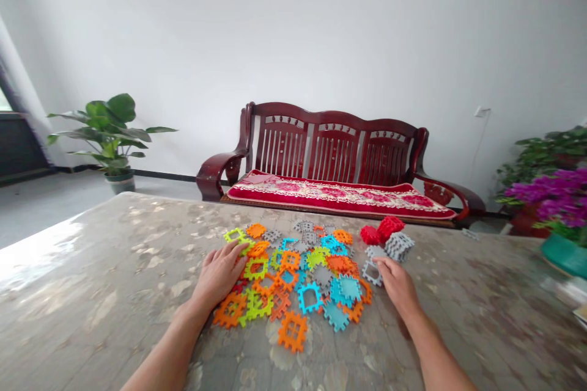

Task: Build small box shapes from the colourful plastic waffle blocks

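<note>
A leafy plant [120,134] in a pot stood on the floor at the far left, beyond the patterned worktop [132,287]. The left hand [223,274] lay palm down and open on the left edge of a heap of flat, notched pieces [323,279], its fingers stretched towards the far side and touching the outer pieces. Just right of it lay a lime-green piece [250,269] with an opening. In the middle, the heap spread loosely in orange, blue, lime and grey, many pieces overlapping; an orange window-patterned piece [292,331] lay at its near edge, and a blue frame [303,300] beyond it to the right. Behind the worktop stood a dark red wooden settee [337,146] with a red floral cover [339,192] on its seat. Right of the heap, the right hand [395,278] had its fingers curled, the tips at a grey frame [366,274]; whether they gripped it could not be told. Just beyond stood a grey stack [400,247], with red pieces [390,228] on its far left side. Purple flowers [557,195] in a teal pot [566,255] stood at the far right.
</note>
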A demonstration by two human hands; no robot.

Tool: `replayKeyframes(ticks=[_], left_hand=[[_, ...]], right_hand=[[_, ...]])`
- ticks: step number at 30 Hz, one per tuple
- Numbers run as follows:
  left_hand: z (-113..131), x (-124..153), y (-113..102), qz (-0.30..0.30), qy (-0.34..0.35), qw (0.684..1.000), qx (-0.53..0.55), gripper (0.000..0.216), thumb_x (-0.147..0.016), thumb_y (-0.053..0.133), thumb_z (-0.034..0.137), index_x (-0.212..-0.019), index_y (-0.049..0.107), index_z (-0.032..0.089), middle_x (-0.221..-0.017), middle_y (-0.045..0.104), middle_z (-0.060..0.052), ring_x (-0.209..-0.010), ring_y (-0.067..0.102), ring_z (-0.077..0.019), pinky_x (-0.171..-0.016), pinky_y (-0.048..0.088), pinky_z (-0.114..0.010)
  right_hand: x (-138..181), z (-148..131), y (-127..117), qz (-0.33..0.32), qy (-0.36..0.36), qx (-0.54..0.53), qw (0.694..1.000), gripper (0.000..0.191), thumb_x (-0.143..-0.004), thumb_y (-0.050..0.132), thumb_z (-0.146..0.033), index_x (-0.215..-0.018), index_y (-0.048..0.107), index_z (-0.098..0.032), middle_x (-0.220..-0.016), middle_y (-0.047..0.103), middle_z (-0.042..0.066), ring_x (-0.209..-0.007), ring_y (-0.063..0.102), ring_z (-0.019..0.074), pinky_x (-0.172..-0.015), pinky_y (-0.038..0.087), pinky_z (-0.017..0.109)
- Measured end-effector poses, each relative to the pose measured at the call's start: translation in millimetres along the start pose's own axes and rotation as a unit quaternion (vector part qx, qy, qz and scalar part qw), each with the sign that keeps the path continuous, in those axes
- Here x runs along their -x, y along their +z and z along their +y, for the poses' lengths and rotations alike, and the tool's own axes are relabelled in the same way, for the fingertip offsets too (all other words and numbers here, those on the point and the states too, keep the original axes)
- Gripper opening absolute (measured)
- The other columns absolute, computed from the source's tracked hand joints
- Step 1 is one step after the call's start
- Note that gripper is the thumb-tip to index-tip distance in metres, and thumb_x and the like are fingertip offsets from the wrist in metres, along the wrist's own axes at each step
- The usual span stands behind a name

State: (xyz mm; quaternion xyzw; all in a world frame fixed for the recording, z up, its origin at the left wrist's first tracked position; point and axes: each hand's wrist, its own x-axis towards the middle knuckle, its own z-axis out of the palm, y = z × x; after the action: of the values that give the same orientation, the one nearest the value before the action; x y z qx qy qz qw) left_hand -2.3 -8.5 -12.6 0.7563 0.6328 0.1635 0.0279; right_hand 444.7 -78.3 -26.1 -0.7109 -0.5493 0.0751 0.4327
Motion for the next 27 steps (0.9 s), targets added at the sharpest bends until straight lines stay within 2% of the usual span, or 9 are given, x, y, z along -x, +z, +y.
replayKeyframes(ticks=[3,11,15,20,27], left_hand=[[1,1,0,0.005,-0.003,1.000,0.008,0.044,-0.095,0.035,0.037,-0.133,0.056,0.030,-0.145,0.053,-0.005,-0.131,0.049,-0.0221,-0.114,0.028,-0.046],[1,0,1,0.011,-0.010,1.000,0.012,0.043,-0.095,0.035,0.032,-0.132,0.057,0.030,-0.143,0.054,-0.006,-0.131,0.050,-0.0208,-0.113,0.029,-0.044],[-2,-1,3,0.017,-0.010,1.000,0.007,0.044,-0.096,0.032,0.030,-0.131,0.057,0.027,-0.143,0.054,-0.008,-0.130,0.051,-0.0213,-0.112,0.030,-0.043],[-2,0,2,0.020,-0.011,1.000,0.011,0.045,-0.095,0.030,0.026,-0.132,0.057,0.026,-0.143,0.053,-0.009,-0.131,0.050,-0.0209,-0.112,0.031,-0.042],[-1,-1,1,0.020,-0.015,1.000,0.018,0.045,-0.095,0.030,0.026,-0.131,0.058,0.026,-0.143,0.054,-0.009,-0.131,0.050,-0.0201,-0.112,0.032,-0.042]], right_hand=[[0,6,2,0.011,-0.043,0.031,0.999,0.042,-0.080,0.044,-0.048,-0.091,0.072,-0.019,-0.098,0.071,0.010,-0.097,0.064,0.0257,-0.090,0.047,0.038],[5,5,7,-0.058,-0.083,0.094,0.990,0.031,-0.078,0.048,-0.037,-0.093,0.071,-0.023,-0.101,0.069,0.006,-0.089,0.064,0.0227,-0.080,0.049,0.035],[5,3,8,-0.062,-0.090,0.094,0.990,0.032,-0.077,0.047,-0.035,-0.095,0.070,-0.022,-0.100,0.070,0.006,-0.087,0.063,0.0220,-0.081,0.049,0.036],[3,3,10,-0.067,-0.106,0.081,0.989,0.032,-0.076,0.046,-0.030,-0.093,0.071,-0.022,-0.098,0.072,0.006,-0.094,0.063,0.0234,-0.087,0.048,0.037],[2,5,12,-0.048,-0.098,0.050,0.993,0.033,-0.074,0.045,-0.026,-0.092,0.072,-0.022,-0.097,0.072,0.006,-0.093,0.064,0.0224,-0.087,0.049,0.037]])
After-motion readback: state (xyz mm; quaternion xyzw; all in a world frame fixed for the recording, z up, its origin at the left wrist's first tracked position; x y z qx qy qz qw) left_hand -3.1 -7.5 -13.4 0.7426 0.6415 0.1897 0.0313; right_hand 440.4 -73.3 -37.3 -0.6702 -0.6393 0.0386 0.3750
